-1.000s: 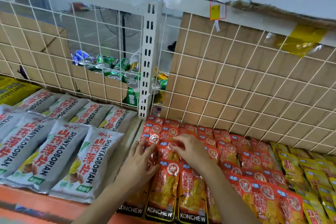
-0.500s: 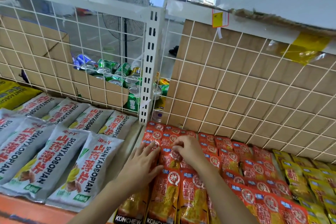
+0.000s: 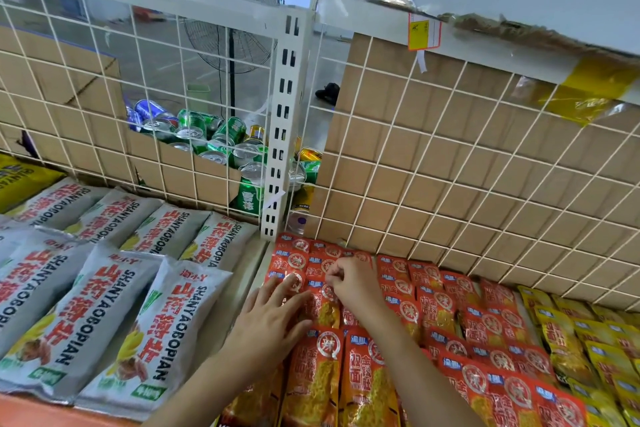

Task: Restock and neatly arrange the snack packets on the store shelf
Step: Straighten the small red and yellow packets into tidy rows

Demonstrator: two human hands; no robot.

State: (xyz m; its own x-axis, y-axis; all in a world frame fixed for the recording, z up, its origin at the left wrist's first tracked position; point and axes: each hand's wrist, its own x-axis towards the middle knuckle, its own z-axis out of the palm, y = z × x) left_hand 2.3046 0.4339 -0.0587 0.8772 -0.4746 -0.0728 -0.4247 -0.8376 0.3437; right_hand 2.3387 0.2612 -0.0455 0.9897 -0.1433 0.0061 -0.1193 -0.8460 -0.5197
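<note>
on the right section of the white metal shelf (image 3: 254, 270), red-orange foil snack packets (image 3: 485, 333) lie flat in overlapping rows, running from the near edge to the white wire grid panel (image 3: 450, 156) at the far side. the left hand (image 3: 273, 319) rests palm down on the leftmost column of these packets, fingers straight and spread. the right hand (image 3: 353, 284) sits just right of it and slightly farther back, fingers curled, with the fingertips pinching the top edge of one packet in the second column. the two hands are close but apart.

left of the white slotted upright post (image 3: 282, 135), grey-white pillow bags with red lettering (image 3: 114, 322) lie in two overlapping rows. right of the red-orange rows, yellow foil packets (image 3: 588, 340) lie in the same manner. brown cardboard sheets (image 3: 519, 166) stand behind the grid. through a gap in the cardboard, green and blue drink cans (image 3: 207, 135) lie piled together. a black pedestal fan (image 3: 232, 14) stands farther back on the floor. a yellow price tag (image 3: 423, 32) hangs from the upper rail.
</note>
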